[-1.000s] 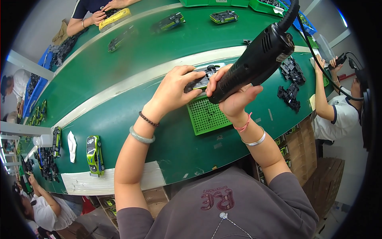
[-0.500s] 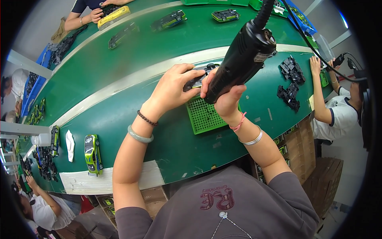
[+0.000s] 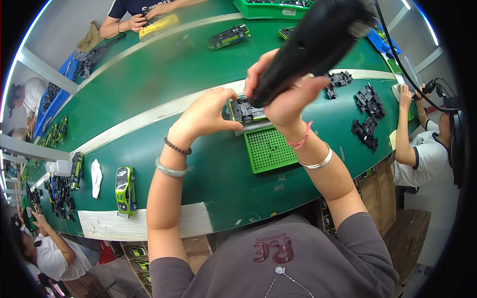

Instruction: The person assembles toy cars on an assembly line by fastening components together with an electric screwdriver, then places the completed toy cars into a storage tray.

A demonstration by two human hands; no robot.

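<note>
A toy car (image 3: 248, 110) lies underside up on the green bench, its black chassis and wheels showing. Curved around its left end is my left hand (image 3: 206, 113), thumb at the near side and fingertips at the far side. My right hand (image 3: 290, 99) grips a black electric screwdriver (image 3: 310, 47), slanting down over the car. The driver's tip is hidden behind my fingers, so I cannot tell whether it touches the chassis. Just below the car sits a green perforated tray (image 3: 271, 149).
Black chassis parts (image 3: 370, 99) lie at the right. A yellow-green toy car (image 3: 125, 191) stands at the left beside a white strip (image 3: 99, 226) and crumpled white piece (image 3: 96, 179). Beyond a pale rail, another overturned car (image 3: 228, 37) rests on the green surface. Co-workers sit around.
My left fingers have shifted to the car's left end and spread wider, uncovering more of its underside. The screwdriver has swung nearer the camera and tilted further right. The view has shifted slightly.
</note>
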